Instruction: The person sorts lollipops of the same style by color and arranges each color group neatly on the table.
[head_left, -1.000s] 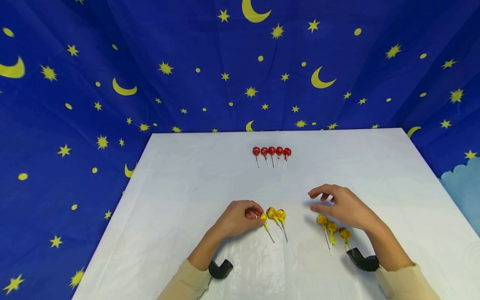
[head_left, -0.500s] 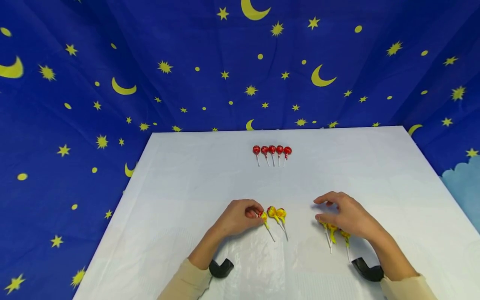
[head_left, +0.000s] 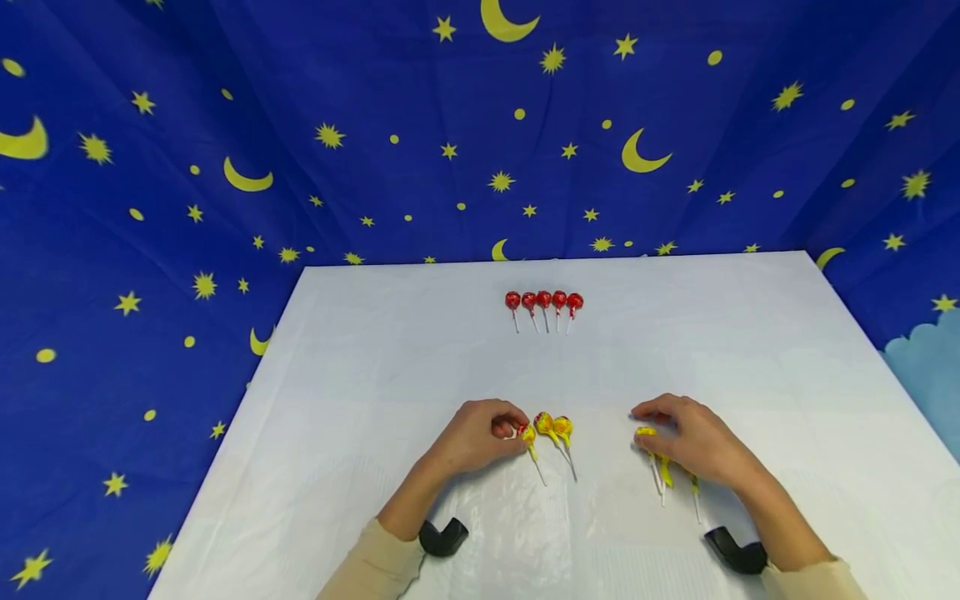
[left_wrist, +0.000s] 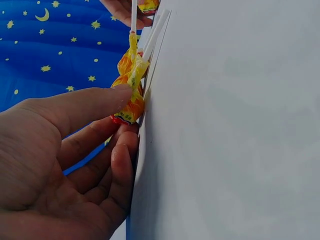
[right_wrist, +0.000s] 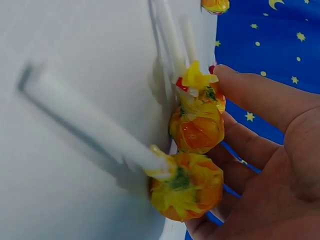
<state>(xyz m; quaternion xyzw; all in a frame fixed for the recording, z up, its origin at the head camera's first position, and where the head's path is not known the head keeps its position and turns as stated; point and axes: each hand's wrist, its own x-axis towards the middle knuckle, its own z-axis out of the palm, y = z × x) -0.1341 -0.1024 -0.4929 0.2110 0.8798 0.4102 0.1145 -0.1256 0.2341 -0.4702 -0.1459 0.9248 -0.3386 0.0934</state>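
Note:
My left hand (head_left: 480, 435) pinches a yellow-wrapped lollipop (head_left: 531, 440) between thumb and fingers, its stick towards me; the left wrist view shows the thumb on the yellow wrapper (left_wrist: 131, 102). Just right of it lie two more yellow lollipops (head_left: 553, 427). My right hand (head_left: 697, 437) is lowered over another group of yellow lollipops (head_left: 664, 473), partly hiding them. One lollipop head (head_left: 646, 432) shows between its thumb and index finger, which stay apart. The right wrist view shows wrapped heads (right_wrist: 187, 187) close to the curved fingers, with the thumb beside the farther one.
A row of several red lollipops (head_left: 543, 300) lies towards the back of the white table (head_left: 390, 350). Blue cloth (head_left: 420, 183) with yellow moons and stars hangs behind and at the sides. Black curved pieces (head_left: 444, 537) sit by both wrists.
My right hand has come down and towards me over the right yellow lollipops, its thumb now by the leftmost head. The left hand stays in place, holding its lollipop.

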